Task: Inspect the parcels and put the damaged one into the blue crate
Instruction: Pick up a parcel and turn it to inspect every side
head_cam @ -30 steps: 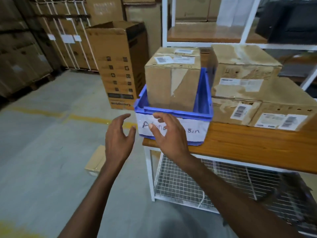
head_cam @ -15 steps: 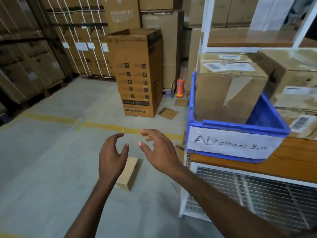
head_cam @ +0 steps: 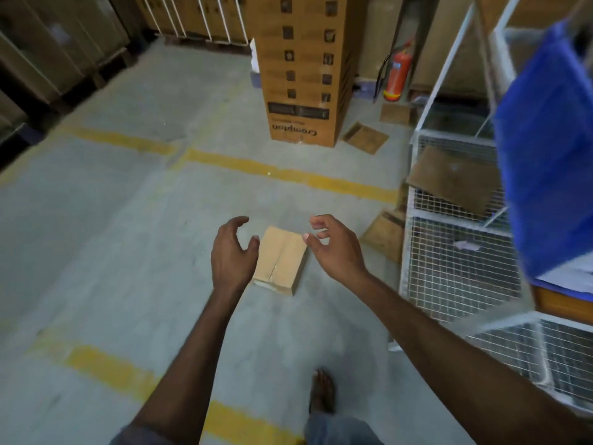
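Note:
A small brown cardboard parcel (head_cam: 280, 260) lies flat on the concrete floor, its top flaps meeting in a seam that is split near the front edge. My left hand (head_cam: 232, 253) hovers over its left side with fingers spread and loosely curled, holding nothing. My right hand (head_cam: 333, 248) hovers off its right side, also empty with relaxed fingers. Whether either hand touches the parcel is unclear. The blue crate (head_cam: 545, 149) stands high at the right edge on the wooden bench, blurred and cut off.
A tall printed carton (head_cam: 305, 75) stands behind the parcel, a red fire extinguisher (head_cam: 397, 75) beside it. Flat cardboard scraps (head_cam: 365, 138) lie on the floor. White wire-mesh shelving (head_cam: 455, 261) fills the right. Yellow lines (head_cam: 288, 175) cross the floor. My bare foot (head_cam: 322, 391) is below.
My view has swung down and left, away from the blue crate on the bench to the floor. Both empty hands have come down on either side of the small parcel.

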A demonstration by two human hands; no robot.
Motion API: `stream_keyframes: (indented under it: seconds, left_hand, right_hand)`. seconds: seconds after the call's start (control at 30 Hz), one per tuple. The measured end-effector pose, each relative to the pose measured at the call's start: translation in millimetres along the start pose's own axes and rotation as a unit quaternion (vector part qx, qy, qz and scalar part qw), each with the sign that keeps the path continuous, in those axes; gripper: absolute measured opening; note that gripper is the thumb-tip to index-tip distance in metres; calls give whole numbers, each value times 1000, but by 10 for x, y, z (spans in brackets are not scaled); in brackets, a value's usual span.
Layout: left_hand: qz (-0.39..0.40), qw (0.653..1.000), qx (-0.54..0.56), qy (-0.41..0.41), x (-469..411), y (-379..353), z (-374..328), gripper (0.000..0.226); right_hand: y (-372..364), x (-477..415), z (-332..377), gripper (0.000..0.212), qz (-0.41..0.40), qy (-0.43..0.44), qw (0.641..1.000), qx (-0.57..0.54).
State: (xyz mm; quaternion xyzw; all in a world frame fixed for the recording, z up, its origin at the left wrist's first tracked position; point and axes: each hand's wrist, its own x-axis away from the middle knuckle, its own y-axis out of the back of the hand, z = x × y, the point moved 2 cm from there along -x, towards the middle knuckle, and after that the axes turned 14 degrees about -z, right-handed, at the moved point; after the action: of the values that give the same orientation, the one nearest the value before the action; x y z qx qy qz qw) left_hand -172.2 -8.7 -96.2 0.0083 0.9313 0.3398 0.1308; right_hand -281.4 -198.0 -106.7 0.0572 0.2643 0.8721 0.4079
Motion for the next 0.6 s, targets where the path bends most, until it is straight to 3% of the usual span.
stream_keyframes:
  seconds: [0.2,0.6]
  left_hand:
    - [25,999,-20,39,-493,-674,907,45]
    - [161,981,-72,84,-788,-2880,3673,58]
  right_hand:
    - [-1149,-519,-764,28,35,-92,995,32]
    - [-3534,-704,-2965,37,15,-196,975,106]
